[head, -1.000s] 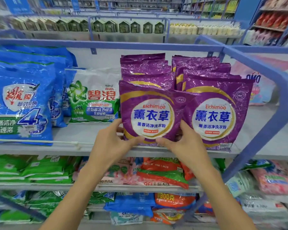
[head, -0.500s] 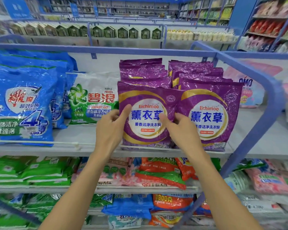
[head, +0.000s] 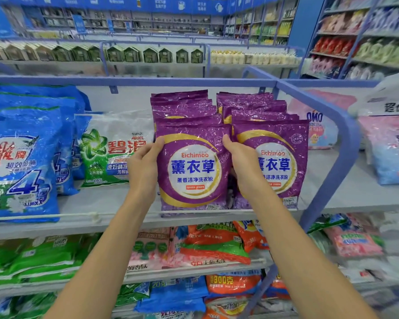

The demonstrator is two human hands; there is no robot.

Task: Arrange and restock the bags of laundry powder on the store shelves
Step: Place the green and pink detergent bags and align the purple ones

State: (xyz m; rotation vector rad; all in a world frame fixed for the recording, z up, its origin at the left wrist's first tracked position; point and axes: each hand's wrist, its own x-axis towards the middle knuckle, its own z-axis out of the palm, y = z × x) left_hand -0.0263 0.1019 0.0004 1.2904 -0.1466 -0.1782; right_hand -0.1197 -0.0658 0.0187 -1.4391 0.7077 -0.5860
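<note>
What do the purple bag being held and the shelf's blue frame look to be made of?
The purple bag is likely glossy plastic film: it crinkles and catches glare near the top. The blue frame seems painted metal tube, smooth and softly shiny with a rounded bend.

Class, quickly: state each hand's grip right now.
Left hand: grips the front purple bag by its left edge.
Right hand: grips the same bag's right edge.

glossy crinkled plastic film on purple laundry powder bag (head: 194,166), glossy blue plastic bag (head: 21,157), smooth painted blue metal shelf frame (head: 346,139), matt grey shelf (head: 115,201)
</note>
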